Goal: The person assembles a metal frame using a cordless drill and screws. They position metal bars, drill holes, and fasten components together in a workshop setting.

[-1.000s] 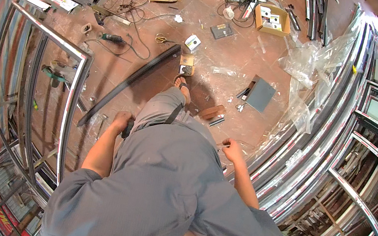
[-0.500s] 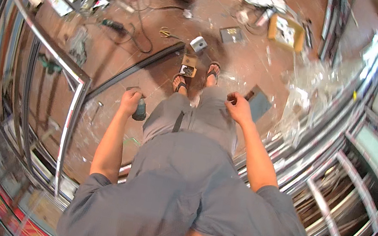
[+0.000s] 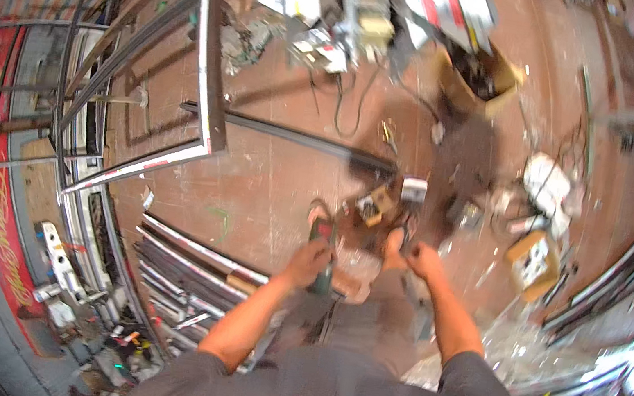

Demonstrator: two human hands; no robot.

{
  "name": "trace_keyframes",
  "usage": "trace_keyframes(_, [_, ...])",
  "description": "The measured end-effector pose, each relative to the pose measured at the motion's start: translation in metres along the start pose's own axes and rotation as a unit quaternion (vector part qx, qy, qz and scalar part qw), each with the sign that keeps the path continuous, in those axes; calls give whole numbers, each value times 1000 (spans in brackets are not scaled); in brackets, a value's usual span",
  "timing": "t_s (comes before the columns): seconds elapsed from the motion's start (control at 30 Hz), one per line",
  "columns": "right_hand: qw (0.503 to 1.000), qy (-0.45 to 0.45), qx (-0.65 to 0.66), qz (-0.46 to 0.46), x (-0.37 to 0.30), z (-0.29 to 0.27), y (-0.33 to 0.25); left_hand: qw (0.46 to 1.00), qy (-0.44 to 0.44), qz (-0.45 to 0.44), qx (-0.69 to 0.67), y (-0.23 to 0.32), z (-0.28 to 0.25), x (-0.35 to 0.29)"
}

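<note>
Tool [image 3: 323,279], dark green, in left hand [image 3: 310,259], right hand [image 3: 423,261] apart

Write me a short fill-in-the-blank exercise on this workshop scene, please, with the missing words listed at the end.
1. The hand gripping the dark green tool is the person's ____ one.
2. Seen from the right hand, the open cardboard box with white items is farther to the ____.
3. The long dark bar lies flat on the reddish-brown ____.
4. The lettered banner near the picture's left edge has a ____ background.

Missing words: left; right; floor; red.
</note>
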State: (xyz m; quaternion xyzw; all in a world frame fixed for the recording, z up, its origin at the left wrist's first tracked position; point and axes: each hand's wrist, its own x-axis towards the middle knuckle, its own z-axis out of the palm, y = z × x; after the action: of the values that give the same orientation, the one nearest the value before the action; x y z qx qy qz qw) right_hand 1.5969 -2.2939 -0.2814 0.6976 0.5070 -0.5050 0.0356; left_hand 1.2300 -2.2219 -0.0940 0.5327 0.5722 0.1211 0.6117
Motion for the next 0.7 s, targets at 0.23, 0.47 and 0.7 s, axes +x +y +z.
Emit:
trace_keyframes(0.23, [987,-116,-113,-11,16,-12,-32,991,99,15,-88,-54,1,-68])
trace_keyframes(0.47, [933,-190,256,-169,0,-12,-351,919,293,78,-252,-103,-79,-138])
trace_keyframes(0.7, [783,-406,469,-55,-66,63,-629,877,425,92,-203,-168,-212,-232])
